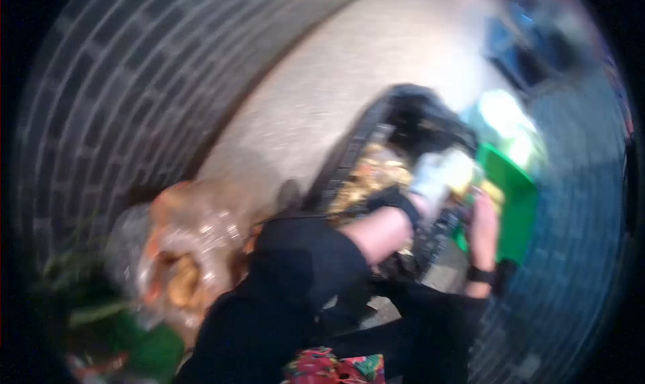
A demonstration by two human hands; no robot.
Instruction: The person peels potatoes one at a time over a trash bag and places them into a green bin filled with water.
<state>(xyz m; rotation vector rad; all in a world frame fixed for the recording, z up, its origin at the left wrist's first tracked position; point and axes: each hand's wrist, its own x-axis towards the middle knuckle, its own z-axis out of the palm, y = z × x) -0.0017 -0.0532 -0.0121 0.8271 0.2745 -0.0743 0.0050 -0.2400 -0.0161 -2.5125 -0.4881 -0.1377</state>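
Observation:
Motion blur smears both hands. My left hand (pixel 435 177), apparently in a pale glove, reaches over the right side of a black crate (pixel 336 161) and is closed around a pale yellow lump (pixel 461 177). Close beside it, my right hand (pixel 484 212) has its fingers curled at the lump's right side, by another yellow patch (pixel 494 193); what it grips is too blurred to name. Directly behind the hands stands a green tub (pixel 516 206), its inside mostly hidden. Yellowish-brown scraps (pixel 369 176) fill part of the crate, and dark plastic (pixel 430 118) covers its far end.
To the left sits a clear plastic bag (pixel 208 226) with a brownish-yellow lump (pixel 183 281) showing in its opening. Green items (pixel 144 347) lie at lower left. A whitish bundle (pixel 507 118) is behind the tub. Blue objects (pixel 531 45) stand at far right. Tiled surfaces flank both sides.

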